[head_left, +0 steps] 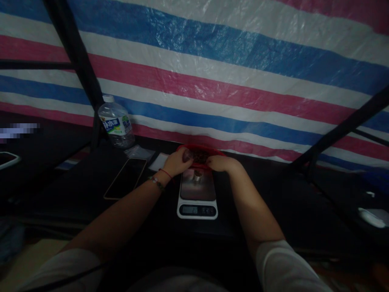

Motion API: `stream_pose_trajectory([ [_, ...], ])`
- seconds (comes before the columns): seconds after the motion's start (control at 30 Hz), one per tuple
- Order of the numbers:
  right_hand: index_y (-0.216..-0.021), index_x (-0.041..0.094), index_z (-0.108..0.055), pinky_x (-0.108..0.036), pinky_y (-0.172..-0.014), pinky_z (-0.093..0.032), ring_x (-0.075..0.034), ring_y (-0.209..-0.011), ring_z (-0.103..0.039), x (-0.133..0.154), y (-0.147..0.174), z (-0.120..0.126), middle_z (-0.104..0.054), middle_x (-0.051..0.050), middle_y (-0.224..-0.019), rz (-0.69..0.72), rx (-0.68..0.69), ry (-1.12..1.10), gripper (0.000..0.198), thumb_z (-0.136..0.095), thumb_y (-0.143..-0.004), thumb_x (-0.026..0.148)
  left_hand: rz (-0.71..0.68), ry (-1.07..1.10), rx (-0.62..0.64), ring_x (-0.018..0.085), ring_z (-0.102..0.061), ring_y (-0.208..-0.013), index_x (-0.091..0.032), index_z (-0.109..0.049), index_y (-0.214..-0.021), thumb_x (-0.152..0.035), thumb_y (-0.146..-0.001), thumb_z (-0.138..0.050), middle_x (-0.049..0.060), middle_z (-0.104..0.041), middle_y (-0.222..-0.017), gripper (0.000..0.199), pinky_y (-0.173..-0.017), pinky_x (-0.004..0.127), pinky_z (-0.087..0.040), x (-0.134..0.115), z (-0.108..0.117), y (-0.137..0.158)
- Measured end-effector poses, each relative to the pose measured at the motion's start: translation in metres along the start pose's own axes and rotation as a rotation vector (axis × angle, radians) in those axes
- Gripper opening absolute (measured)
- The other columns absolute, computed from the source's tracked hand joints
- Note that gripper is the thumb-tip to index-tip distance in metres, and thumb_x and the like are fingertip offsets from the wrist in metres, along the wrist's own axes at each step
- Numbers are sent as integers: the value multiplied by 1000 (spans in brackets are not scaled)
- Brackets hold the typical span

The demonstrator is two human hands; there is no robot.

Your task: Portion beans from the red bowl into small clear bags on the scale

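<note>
A red basket (224, 153) stands behind the scale, with many small dark reddish-brown pieces (199, 155) in it. At its left side my left hand (177, 161) is closed on a small translucent, purplish thing (187, 155), perhaps a little plastic bag. My right hand (221, 163) reaches over the basket's right front rim, its fingers curled down by the pieces; what they pinch is hidden. Between my forearms lies a white digital kitchen scale (197, 211) with a lit display. On its metal plate (197, 191) sits a small round, shiny cup-like thing (197, 175).
A phone (126, 178) lies left of the scale, near a white card (158, 162) and clear plastic bags (139, 152). A large clear bottle (115, 123) stands at the back left. Dark metal posts (75, 52) frame both sides, before a striped plastic sheet (212, 89).
</note>
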State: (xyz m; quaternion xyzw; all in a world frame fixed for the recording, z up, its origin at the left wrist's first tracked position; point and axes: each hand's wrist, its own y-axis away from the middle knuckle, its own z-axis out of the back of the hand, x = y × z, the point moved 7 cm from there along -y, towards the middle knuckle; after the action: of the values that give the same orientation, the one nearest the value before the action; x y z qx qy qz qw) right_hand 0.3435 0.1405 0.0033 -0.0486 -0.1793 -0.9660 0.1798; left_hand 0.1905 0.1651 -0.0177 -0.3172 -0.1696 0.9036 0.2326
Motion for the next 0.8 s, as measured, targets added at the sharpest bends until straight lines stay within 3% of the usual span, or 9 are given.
stream_pose_trajectory([
  [0.27,-95,13,-73,-26,-67,-44,-22,-82,-66,-6,-3,5,-72,-14,-100,-27,-58,14,32,-45,-82,5,147,-101,22,27,-68,-80,-19,-53,-111,-51,-81,-55,10,-69,-89,43,-65,32,-48,19,-7,-3],
  [0.5,-96,18,-72,-24,-68,-43,-17,-76,-62,7,29,37,-72,-5,-93,105,-214,-143,29,-50,-79,9,81,40,-60,25,-66,-88,-20,-55,-110,-39,-78,-61,8,-68,-98,38,-76,32,-50,7,4,-2],
  [0.63,-99,18,-69,-22,-69,-42,-16,-79,-61,8,38,51,-70,-3,-94,98,-377,-172,32,-57,-72,7,19,128,-80,22,-64,-91,-19,-57,-108,-34,-77,-60,7,-67,-100,34,-81,32,-50,-1,7,-1],
  [0.8,-95,18,-71,-22,-66,-41,-14,-73,-60,14,36,46,-70,-2,-88,120,-308,-181,28,-57,-73,9,10,181,-129,20,-63,-89,-18,-56,-103,-29,-76,-59,6,-65,-97,29,-82,33,-49,-2,12,-1],
])
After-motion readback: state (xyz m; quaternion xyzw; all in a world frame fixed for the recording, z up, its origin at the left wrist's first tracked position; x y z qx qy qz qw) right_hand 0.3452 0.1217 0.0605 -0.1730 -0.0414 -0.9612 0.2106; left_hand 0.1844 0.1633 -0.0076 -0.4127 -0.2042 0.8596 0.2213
